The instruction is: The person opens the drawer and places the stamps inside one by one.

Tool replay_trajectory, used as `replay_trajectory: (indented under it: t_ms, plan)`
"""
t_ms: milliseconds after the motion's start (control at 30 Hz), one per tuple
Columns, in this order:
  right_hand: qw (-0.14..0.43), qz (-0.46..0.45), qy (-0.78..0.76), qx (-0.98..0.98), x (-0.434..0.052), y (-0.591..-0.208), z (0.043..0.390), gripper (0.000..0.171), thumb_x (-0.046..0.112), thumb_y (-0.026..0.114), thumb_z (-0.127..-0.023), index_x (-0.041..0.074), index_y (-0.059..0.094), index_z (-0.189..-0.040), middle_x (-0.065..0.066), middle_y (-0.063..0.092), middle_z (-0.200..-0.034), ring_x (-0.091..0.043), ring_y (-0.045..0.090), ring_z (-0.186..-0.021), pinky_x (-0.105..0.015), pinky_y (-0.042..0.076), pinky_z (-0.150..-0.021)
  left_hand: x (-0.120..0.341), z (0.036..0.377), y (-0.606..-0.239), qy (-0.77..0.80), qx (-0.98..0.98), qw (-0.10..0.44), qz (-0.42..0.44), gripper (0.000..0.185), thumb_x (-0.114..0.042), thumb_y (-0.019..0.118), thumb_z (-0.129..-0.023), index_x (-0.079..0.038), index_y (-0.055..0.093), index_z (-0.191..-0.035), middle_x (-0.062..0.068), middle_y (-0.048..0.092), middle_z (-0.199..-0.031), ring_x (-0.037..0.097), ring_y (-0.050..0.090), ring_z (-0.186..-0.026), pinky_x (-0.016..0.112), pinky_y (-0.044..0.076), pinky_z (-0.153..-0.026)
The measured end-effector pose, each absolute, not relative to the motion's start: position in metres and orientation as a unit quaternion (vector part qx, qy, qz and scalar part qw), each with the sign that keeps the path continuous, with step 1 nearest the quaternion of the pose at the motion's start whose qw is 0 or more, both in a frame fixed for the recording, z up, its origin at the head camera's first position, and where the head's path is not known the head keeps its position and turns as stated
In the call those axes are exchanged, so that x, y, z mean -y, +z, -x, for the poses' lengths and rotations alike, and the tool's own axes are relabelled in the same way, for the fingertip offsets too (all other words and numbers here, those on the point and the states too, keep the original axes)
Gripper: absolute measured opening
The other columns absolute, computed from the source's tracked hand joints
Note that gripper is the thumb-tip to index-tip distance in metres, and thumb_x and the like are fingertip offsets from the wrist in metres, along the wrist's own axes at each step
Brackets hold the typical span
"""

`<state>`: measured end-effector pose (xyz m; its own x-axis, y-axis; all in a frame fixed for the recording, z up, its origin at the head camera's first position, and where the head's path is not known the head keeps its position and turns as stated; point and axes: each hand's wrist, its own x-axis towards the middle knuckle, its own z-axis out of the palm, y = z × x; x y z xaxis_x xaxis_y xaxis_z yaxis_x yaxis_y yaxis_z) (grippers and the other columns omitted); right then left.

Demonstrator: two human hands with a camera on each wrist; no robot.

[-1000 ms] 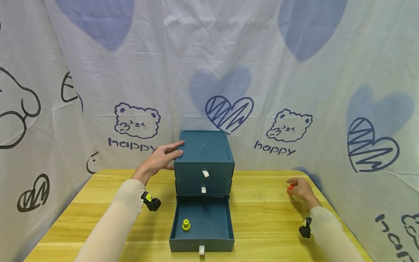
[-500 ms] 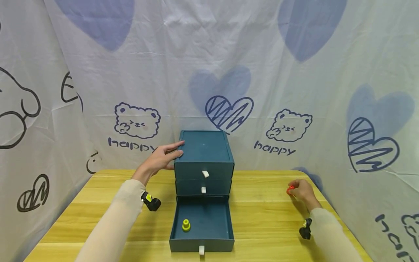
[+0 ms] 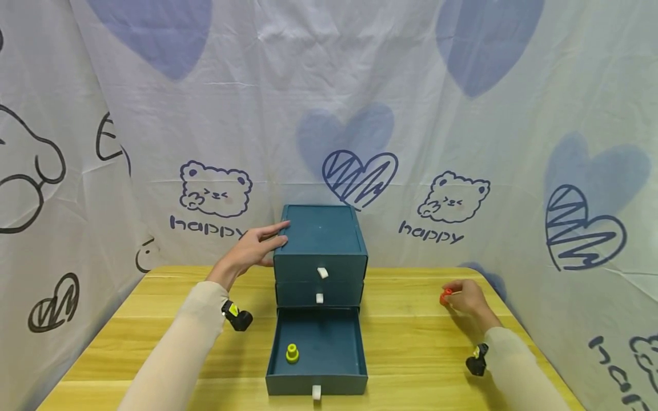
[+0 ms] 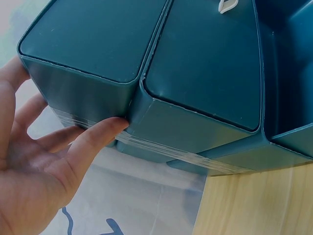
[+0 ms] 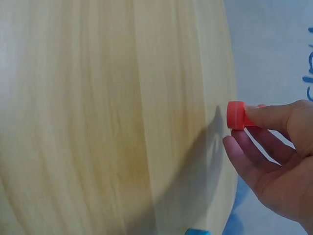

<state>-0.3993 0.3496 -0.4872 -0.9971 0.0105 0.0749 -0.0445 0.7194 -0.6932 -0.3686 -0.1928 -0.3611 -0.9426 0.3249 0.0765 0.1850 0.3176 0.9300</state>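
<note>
Above table point(image 3: 411, 337), red cap point(image 3: 445, 297) in right-hand grip point(image 3: 465, 298)

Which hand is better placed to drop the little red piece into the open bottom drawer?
Probably the right hand: it already pinches the red piece. The left hand rests against the drawer box, steadying it above the open bottom drawer.

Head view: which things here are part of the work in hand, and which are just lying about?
In hand:
- red piece, pinched by the right hand
- drawer cabinet, left hand resting on its side
- open bottom drawer
- yellow piece in that drawer

Just there:
- wooden table
- printed cloth backdrop
</note>
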Motion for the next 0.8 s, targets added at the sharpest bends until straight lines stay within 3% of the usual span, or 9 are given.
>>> replay_trajectory:
  t_ms: [267, 800]
  plan:
    - [0.018, -0.047, 0.391, 0.919, -0.328, -0.478, 0.397, 0.033, -0.007, 0.068, -0.09, -0.016, 0.067, -0.122, -0.034, 0.07, -0.115, -0.033, 0.075, -0.092, -0.039, 0.066, -0.073, 0.192, 0.369, -0.362, 0.559, -0.812, 0.06, -0.16, 0.062, -0.038, 0.056, -0.107, -0.023, 0.034, -0.163, 0.013, 0.022, -0.173, 0.042, 0.03, -0.155, 0.063, 0.049, -0.107]
    - [0.002, -0.116, 0.414, 0.903, -0.297, -0.463, 0.386, 0.032, -0.006, 0.07, -0.091, -0.016, 0.067, -0.121, -0.033, 0.071, -0.114, -0.037, 0.076, -0.094, -0.043, 0.066, -0.075, 0.192, 0.37, -0.363, 0.557, -0.813, 0.06, -0.156, 0.062, -0.039, 0.057, -0.106, -0.024, 0.035, -0.163, 0.014, 0.022, -0.172, 0.042, 0.031, -0.155, 0.062, 0.05, -0.107]
